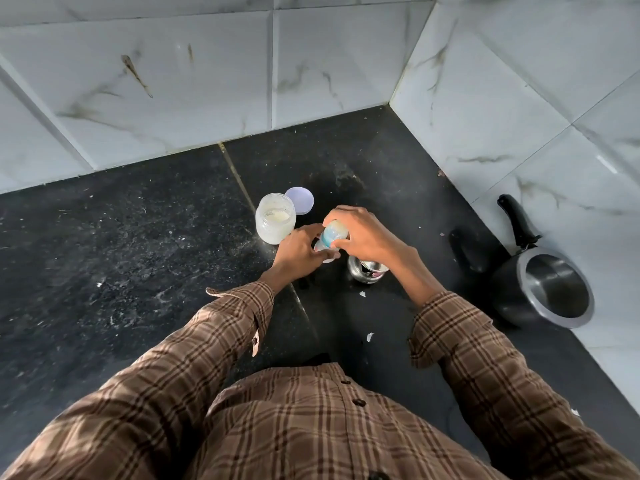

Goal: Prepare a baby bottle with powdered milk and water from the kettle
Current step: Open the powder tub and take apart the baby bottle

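Observation:
A small baby bottle (pixel 331 237) with a blue collar and clear cap stands on the black counter (pixel 138 254). My left hand (pixel 299 254) grips its lower body. My right hand (pixel 363 233) is closed over its top. Just left of it stands an open clear jar (pixel 275 218) with pale milk powder inside, and its lilac lid (pixel 300 200) lies behind it. A small shiny steel cup (pixel 367 270) sits under my right wrist, partly hidden. A black pot (pixel 543 289) with a long handle, its steel inside showing, stands at the right by the wall.
White marble-patterned wall tiles (pixel 207 81) close the counter at the back and right, forming a corner. Small white scraps (pixel 370 337) lie on the dark counter. My brown checked sleeves fill the near foreground.

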